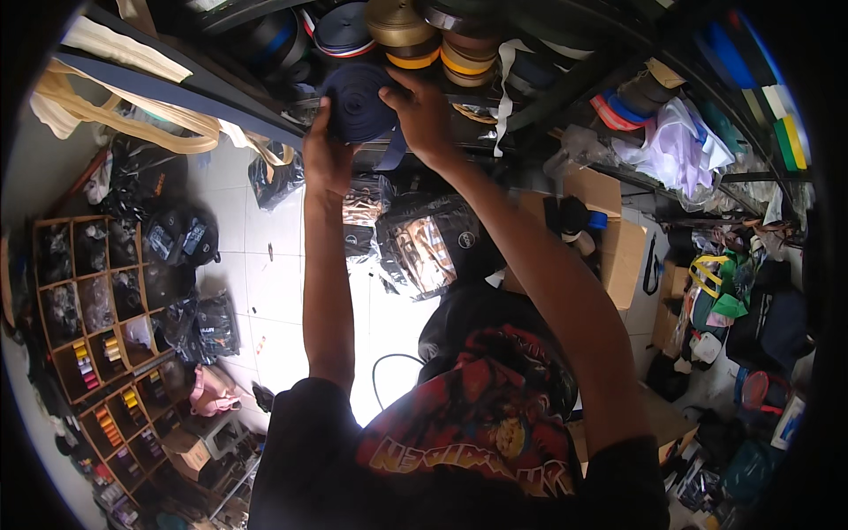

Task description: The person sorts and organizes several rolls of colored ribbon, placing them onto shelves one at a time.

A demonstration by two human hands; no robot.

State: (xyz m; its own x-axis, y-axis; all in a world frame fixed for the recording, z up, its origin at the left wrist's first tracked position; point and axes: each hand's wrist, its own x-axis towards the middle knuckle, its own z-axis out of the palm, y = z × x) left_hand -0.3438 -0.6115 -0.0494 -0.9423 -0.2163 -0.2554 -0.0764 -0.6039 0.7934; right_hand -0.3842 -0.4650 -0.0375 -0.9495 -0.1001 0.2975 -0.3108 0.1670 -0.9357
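Both arms reach up and away toward a shelf. Between my hands is a dark navy roll of webbing tape [356, 104], its coiled face turned to me and a loose end hanging below it on the right. My left hand [329, 146] grips the roll's lower left edge, thumb up along its side. My right hand [417, 119] holds its right edge with the thumb near the coil's face. Just behind stand other tape rolls: a navy one with a striped edge [343, 31], a gold-brown one [395, 22] and a yellow one [468, 64].
Cream strips [190, 132] hang over the rack at left. A wooden cubbyhole shelf [88, 291] holds thread spools. Plastic-wrapped black bags [424, 243] lie on the tiled floor. Open cardboard boxes [623, 261] stand at right, with piled fabric [676, 146] on the right shelf.
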